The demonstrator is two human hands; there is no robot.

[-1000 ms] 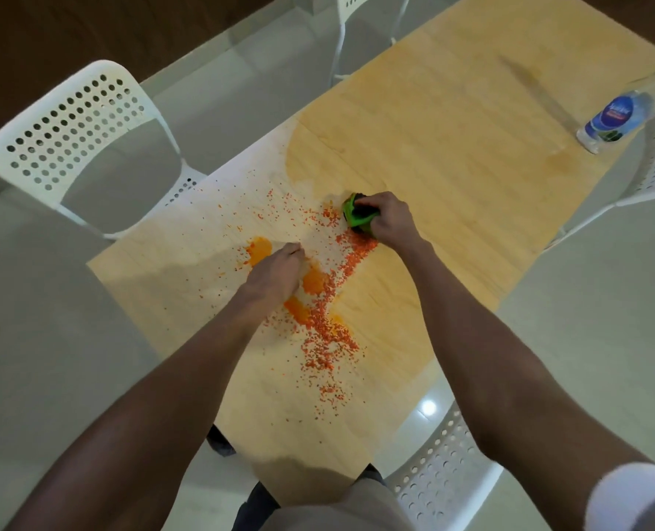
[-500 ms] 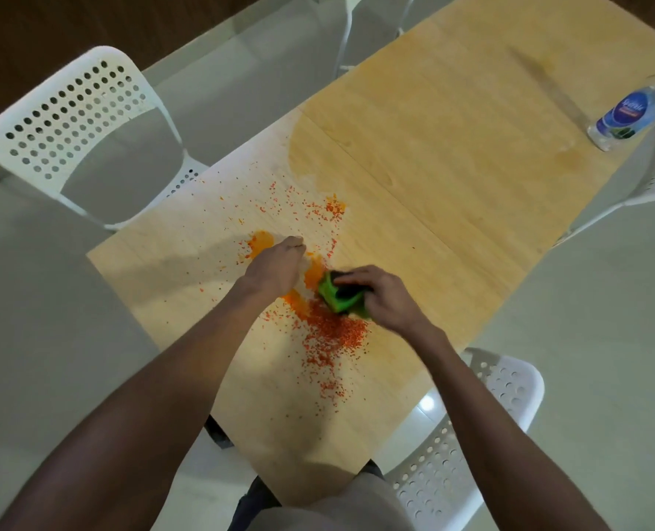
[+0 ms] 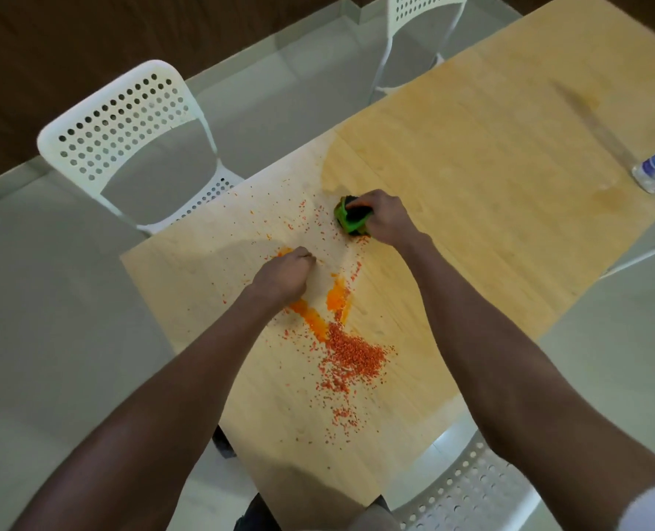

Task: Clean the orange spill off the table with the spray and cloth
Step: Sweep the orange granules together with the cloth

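The right hand (image 3: 385, 218), arm outstretched, grips the green cloth (image 3: 350, 216) on the table (image 3: 490, 166) at the orange spill's (image 3: 341, 339) twelve o'clock edge. The left hand (image 3: 285, 275), fingers curled under, rests knuckles-down on the spill's ten o'clock side.
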